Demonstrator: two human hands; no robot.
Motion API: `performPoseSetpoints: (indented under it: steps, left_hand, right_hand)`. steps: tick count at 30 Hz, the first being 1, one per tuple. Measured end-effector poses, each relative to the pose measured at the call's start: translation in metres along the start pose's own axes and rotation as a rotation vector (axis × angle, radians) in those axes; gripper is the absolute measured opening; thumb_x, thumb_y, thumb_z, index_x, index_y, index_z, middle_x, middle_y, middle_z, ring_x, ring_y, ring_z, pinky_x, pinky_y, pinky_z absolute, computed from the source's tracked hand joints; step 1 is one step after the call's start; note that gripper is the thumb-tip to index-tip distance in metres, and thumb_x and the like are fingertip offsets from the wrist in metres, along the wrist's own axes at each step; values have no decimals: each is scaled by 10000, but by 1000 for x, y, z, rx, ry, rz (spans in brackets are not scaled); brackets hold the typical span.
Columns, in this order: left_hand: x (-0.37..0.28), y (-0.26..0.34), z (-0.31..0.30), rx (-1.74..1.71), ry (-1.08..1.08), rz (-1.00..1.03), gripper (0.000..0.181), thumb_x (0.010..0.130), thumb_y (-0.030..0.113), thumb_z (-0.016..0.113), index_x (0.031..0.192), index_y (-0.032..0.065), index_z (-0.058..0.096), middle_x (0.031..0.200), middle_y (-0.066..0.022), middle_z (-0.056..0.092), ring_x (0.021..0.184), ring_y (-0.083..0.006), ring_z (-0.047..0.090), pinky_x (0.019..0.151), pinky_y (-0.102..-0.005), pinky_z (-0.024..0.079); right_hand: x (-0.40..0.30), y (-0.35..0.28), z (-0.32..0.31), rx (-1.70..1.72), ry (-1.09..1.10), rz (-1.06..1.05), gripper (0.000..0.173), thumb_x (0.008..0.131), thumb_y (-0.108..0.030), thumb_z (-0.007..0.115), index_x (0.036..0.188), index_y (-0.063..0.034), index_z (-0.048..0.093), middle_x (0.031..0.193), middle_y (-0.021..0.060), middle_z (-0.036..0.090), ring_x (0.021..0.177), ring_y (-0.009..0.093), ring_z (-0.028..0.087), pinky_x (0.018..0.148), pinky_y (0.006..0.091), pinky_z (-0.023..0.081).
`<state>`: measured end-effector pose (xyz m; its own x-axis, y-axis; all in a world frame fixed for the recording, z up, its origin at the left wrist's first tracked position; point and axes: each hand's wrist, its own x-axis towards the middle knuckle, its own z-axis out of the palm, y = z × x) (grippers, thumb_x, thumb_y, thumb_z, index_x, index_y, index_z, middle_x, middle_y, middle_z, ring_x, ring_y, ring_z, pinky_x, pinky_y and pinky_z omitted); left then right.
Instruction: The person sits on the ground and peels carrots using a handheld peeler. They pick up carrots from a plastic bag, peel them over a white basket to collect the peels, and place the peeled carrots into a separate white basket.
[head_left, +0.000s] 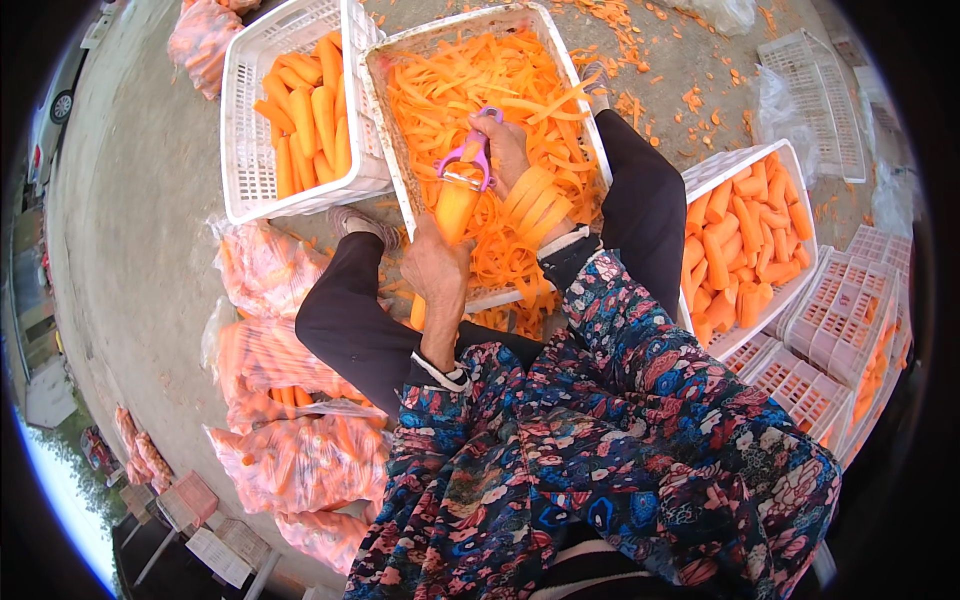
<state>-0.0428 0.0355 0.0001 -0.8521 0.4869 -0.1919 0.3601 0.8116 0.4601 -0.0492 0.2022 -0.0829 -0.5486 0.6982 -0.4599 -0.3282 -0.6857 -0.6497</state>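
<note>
My left hand grips a carrot, whose lower part my fingers hide. In my right hand is a purple Y-shaped peeler, its metal blade lying across the carrot's far end. Strips of carrot peel drape over my right wrist. Both hands are above a worn white plastic tray heaped with carrot peelings. Left of the tray, peeled carrots lie in a white slatted crate.
Clear bags of carrots lie on the ground at left. At right, a crate holds many carrots, beside stacked crates. Peel scraps litter the concrete beyond the tray. My legs flank the tray. A car stands at far left.
</note>
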Motion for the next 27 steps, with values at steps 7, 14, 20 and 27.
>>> performPoseSetpoints:
  steps: [7,14,20,27]
  left_hand:
    - [-13,-20,3,60,145,78,424,565,144,788,874,50,513,777,-154,599,669,-364,591,592,-437,439]
    - [-13,-13,6,130,203,153,427,567,139,784,892,56,520,770,-121,583,693,-324,585,612,-408,393]
    - [-5,-23,7,214,371,218,441,554,164,805,845,87,483,725,-93,572,616,-305,548,540,-367,347]
    - [-8,15,2,-106,26,8,465,609,168,787,983,51,537,833,-131,591,796,-294,603,674,-426,437]
  right_hand:
    - [10,-25,-2,-71,-107,-26,119,808,-139,643,789,-65,551,683,-3,516,564,93,504,512,247,427]
    - [-7,-7,11,-212,-4,-187,142,818,-155,628,750,-83,526,654,-15,495,542,75,472,501,217,381]
    - [6,-29,-11,38,-134,69,116,843,-155,599,833,-71,520,712,57,577,654,145,591,560,282,500]
    - [-77,-28,22,330,-303,408,205,877,-237,533,875,-33,533,816,114,610,741,230,623,663,347,537]
